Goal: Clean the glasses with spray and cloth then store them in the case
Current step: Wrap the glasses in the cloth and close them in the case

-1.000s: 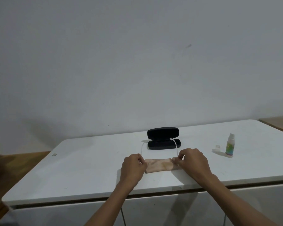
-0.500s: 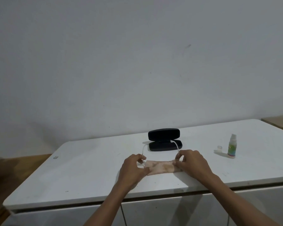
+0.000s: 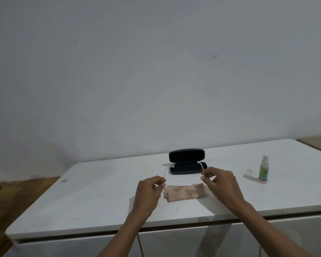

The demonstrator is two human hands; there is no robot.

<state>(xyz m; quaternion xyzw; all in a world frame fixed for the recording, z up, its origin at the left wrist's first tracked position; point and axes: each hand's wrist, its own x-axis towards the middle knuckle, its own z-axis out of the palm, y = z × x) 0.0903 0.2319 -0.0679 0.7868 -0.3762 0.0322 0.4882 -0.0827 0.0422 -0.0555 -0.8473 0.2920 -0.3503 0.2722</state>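
Lifted off the cloth (image 3: 185, 193), both hands (image 3: 150, 190) (image 3: 220, 182) pinch glasses (image 3: 200, 166) above white table (image 3: 100, 201).

One pair of glasses (image 3: 201, 168) with a clear frame, two temple arms visible. One cloth (image 3: 183, 193), beige and folded. One case (image 3: 187, 161), black, lid raised, counted as a single item of two hinged halves. One spray bottle (image 3: 263, 169), upright. One small clear cap (image 3: 249, 171), just beside the bottle. Two hands: one left hand (image 3: 149, 190) and one right hand (image 3: 220, 182), each pinching one temple arm. One white table (image 3: 100, 197) bearing all five loose items. One small round mark or object (image 3: 64, 180) near the table's left edge, too small to tell which.
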